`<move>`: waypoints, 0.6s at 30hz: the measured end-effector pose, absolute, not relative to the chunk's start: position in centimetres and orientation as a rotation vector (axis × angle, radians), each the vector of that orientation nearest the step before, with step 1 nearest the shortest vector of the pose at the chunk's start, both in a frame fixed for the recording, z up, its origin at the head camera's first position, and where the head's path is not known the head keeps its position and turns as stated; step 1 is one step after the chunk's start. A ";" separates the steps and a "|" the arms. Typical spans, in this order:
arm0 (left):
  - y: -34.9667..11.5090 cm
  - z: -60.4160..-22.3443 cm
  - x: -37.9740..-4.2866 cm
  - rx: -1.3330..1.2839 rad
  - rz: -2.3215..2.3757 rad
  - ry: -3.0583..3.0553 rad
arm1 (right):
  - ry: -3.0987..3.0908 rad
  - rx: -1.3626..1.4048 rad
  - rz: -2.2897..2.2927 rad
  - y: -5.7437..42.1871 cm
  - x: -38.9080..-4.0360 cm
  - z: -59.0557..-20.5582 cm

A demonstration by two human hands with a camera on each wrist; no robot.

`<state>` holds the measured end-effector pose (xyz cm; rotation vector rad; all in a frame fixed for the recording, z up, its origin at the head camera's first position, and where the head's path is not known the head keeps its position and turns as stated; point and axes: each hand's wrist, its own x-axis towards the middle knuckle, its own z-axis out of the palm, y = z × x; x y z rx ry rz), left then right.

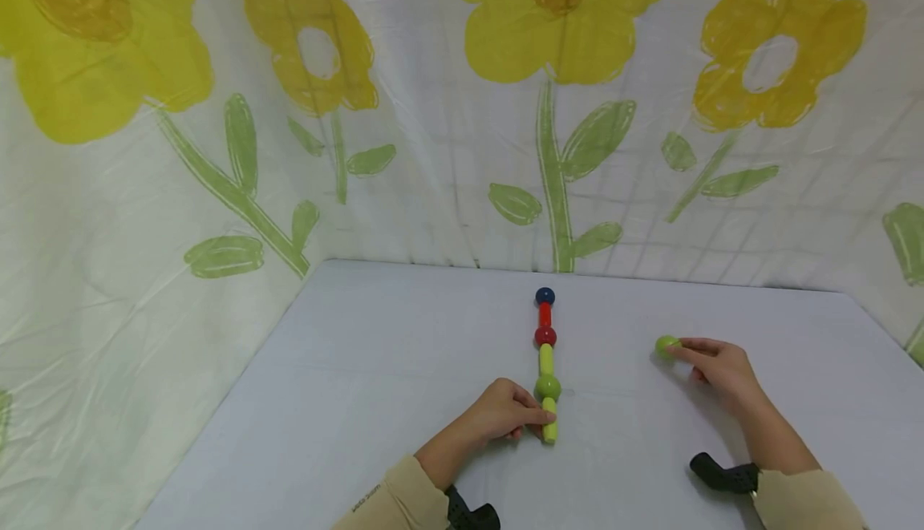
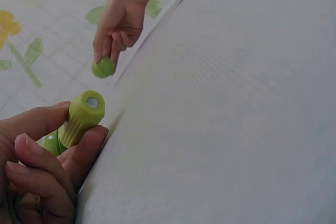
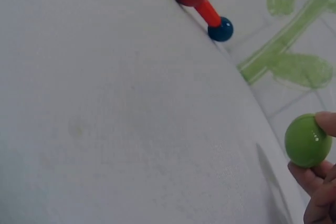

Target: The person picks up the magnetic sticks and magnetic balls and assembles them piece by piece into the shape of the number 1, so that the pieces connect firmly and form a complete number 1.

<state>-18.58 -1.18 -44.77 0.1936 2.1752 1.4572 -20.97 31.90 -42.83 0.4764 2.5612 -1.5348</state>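
Observation:
A chain of balls and rods lies on the table, running away from me in the head view. From its far end come a blue ball (image 1: pixel 545 296), a red rod (image 1: pixel 545 315), a red ball (image 1: pixel 545 337), a yellow-green rod (image 1: pixel 546 360), a green ball (image 1: pixel 548 386) and a near yellow-green rod (image 1: pixel 550 432). My left hand (image 1: pixel 505 411) pinches that near rod, whose end shows a round silvery spot (image 2: pixel 92 102) in the left wrist view. Off to the right, my right hand (image 1: pixel 722 370) pinches a separate green ball (image 3: pixel 307 141), apart from the chain.
The white table (image 1: pixel 361 337) stretches under both hands. Behind it hangs a white curtain (image 1: pixel 433 153) with yellow flowers and green leaves. Black wrist devices (image 1: pixel 722 475) sit at both wrists, beside beige sleeves (image 1: pixel 804 499).

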 end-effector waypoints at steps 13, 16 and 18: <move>-1.1 -44.6 -18.6 0.178 1.466 2.187 | 2.460 0.399 -1.616 29.0 -19.1 -41.9; -1.2 -44.6 -18.6 0.184 1.462 2.189 | 2.446 0.386 -1.619 28.3 -18.7 -41.9; -1.2 -44.6 -18.5 0.190 1.456 2.189 | 2.434 0.364 -1.624 27.8 -18.4 -42.0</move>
